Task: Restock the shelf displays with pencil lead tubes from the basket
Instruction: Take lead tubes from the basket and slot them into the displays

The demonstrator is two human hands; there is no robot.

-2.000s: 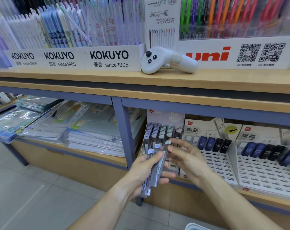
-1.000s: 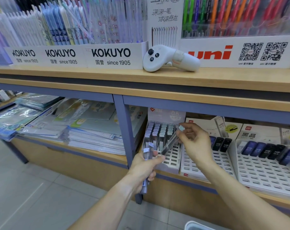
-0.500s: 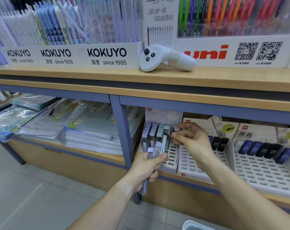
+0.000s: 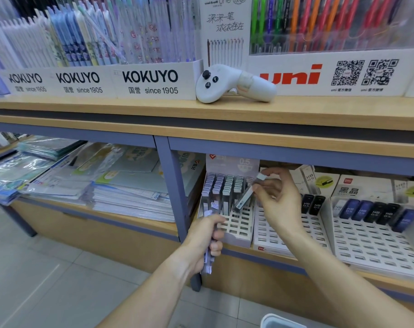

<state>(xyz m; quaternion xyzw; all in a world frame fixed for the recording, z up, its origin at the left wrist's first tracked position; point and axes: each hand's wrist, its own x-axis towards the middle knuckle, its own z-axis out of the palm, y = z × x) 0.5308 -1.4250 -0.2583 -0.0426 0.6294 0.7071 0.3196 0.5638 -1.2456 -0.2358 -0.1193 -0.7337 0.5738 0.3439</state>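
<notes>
My left hand [image 4: 206, 237] grips a bundle of grey pencil lead tubes [image 4: 208, 261] in front of the lower shelf. My right hand [image 4: 280, 197] pinches one grey lead tube [image 4: 246, 197] with a pale cap, tilted, its lower end over the slots of the white slotted display tray [image 4: 239, 227]. Several grey tubes [image 4: 221, 190] stand in the tray's back rows. The white rim of the basket [image 4: 275, 321] shows at the bottom edge.
Two more slotted trays [image 4: 371, 245] to the right hold dark HB 0.5 lead cases [image 4: 376, 213]. A white controller [image 4: 234, 84] lies on the upper shelf among pen displays. Stacked plastic folders [image 4: 94, 183] fill the left compartment behind a blue post [image 4: 172, 185].
My right hand took one tube from the bundle in my left hand, lifted it up and right, and now holds it tilted over the tray. The left hand dropped slightly.
</notes>
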